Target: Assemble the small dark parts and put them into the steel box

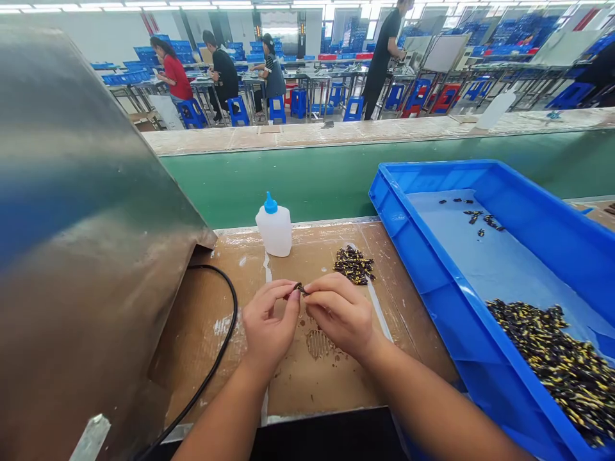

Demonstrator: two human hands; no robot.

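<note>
My left hand (269, 323) and my right hand (342, 314) meet over a brown cardboard mat (331, 378), fingertips pinched together on one small black and yellow part (300, 289). A small heap of the same parts (354, 264) lies on the mat just beyond my right hand. A white squeeze bottle with a blue cap (274, 226) stands upright behind my hands. To the right, a blue plastic bin (423, 269) holds a large pile of these parts (562, 365) at its near end and a few loose ones (475, 216) at its far end.
A large metal housing (77, 243) fills the left side, with a black cable (216, 365) curving from it across the mat. A green conveyor belt (307, 179) runs behind the bench. Beyond it, several people sit or stand at tables with blue stools and bins.
</note>
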